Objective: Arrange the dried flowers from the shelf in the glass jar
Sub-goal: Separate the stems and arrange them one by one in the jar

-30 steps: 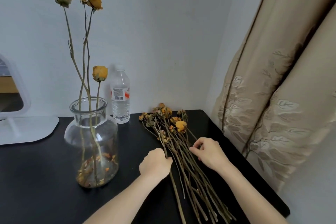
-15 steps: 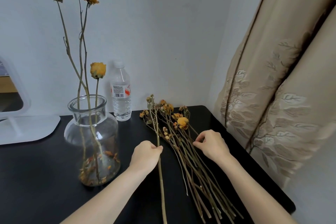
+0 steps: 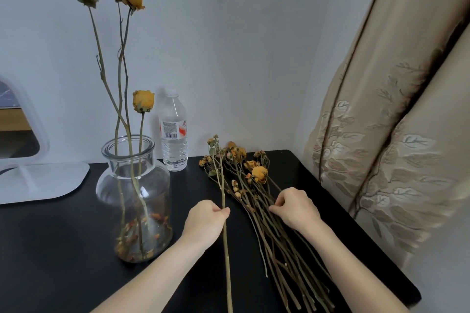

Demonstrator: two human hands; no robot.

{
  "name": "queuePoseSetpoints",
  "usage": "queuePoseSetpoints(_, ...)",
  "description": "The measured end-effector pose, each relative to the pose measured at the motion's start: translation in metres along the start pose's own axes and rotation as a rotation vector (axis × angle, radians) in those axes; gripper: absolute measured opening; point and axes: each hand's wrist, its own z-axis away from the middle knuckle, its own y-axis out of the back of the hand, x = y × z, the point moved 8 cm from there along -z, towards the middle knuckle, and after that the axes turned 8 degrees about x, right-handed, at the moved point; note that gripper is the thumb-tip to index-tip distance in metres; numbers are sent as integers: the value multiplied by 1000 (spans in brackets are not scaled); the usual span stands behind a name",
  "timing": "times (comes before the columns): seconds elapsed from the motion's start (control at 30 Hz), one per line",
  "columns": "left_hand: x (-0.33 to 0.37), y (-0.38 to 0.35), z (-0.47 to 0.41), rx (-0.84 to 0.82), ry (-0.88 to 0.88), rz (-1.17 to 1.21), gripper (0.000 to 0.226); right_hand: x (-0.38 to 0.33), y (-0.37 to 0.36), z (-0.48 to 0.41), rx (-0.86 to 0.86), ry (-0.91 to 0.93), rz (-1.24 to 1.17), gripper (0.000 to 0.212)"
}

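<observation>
A clear glass jar (image 3: 132,185) stands on the black table at the left, with three long dried roses (image 3: 124,58) upright in it and loose petals at its bottom. A bundle of dried flowers (image 3: 267,211) lies on the table to the right of the jar, blooms toward the wall. My left hand (image 3: 204,222) pinches one long dried flower stem (image 3: 223,193) and holds it apart from the bundle, its small blooms pointing up. My right hand (image 3: 295,207) rests on the bundle with its fingertips closed around the stems.
A plastic water bottle (image 3: 173,132) stands against the wall behind the jar. A white mirror stand (image 3: 38,180) sits at the far left. A beige patterned curtain (image 3: 394,134) hangs along the table's right edge (image 3: 356,223).
My left hand has pulled one stem out of the bundle, moved it left and raised its flower end. My right hand has stayed on the bundle.
</observation>
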Motion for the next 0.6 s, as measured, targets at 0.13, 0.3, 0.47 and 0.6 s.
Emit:
queuePoseSetpoints(0.13, 0, 1, -1, 6, 15, 15, 25, 0, 7, -4, -14, 5, -125, 23)
queuePoseSetpoints(0.3, -2, 4, -1, 22, 29, 35, 24, -1, 15, -7, -81, -18, -296, 25)
queuePoseSetpoints(0.47, -4, 8, -1, 39, 34, 39, 26, 4, 13, -7, -106, -42, -392, 28)
queuePoseSetpoints(0.6, -4, 12, 0, 51, 25, 58, 28, 4, 9, -7, -139, -57, -441, 31)
